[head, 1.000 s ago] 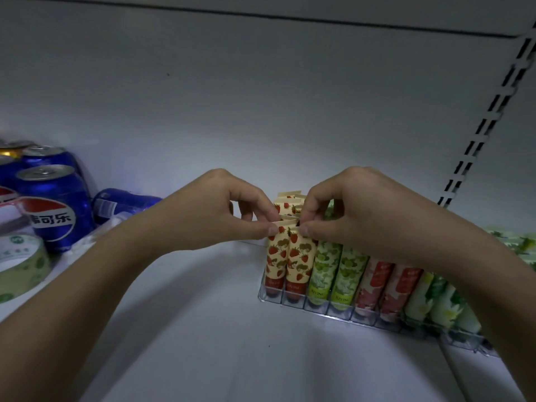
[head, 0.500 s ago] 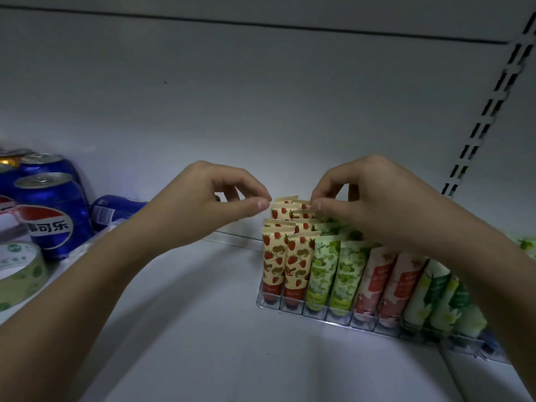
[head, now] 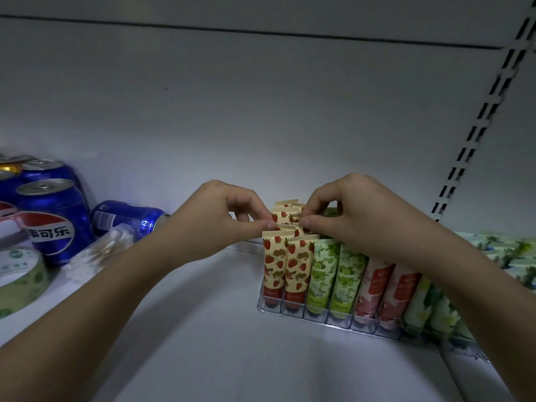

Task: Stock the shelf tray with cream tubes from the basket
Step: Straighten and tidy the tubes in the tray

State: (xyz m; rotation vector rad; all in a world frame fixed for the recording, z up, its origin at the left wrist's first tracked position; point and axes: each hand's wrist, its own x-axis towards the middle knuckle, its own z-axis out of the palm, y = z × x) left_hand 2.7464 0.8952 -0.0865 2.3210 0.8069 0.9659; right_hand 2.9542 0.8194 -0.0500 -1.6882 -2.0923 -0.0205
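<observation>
Head view: left hand (head: 214, 219) and right hand (head: 348, 216), lifted clear half second back, again pinch strawberry cream tube (head: 285, 217) tops in clear shelf tray (head: 316, 317). Likely seating, straightening second-row tubes; basket unseen.

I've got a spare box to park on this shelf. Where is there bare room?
Bare shelf lies between the toppled can and the clear tray, and in front of the tray toward the shelf edge. The left end is crowded: upright cans, tape roll, plastic packet. Right of the tray lie more floral packs.
</observation>
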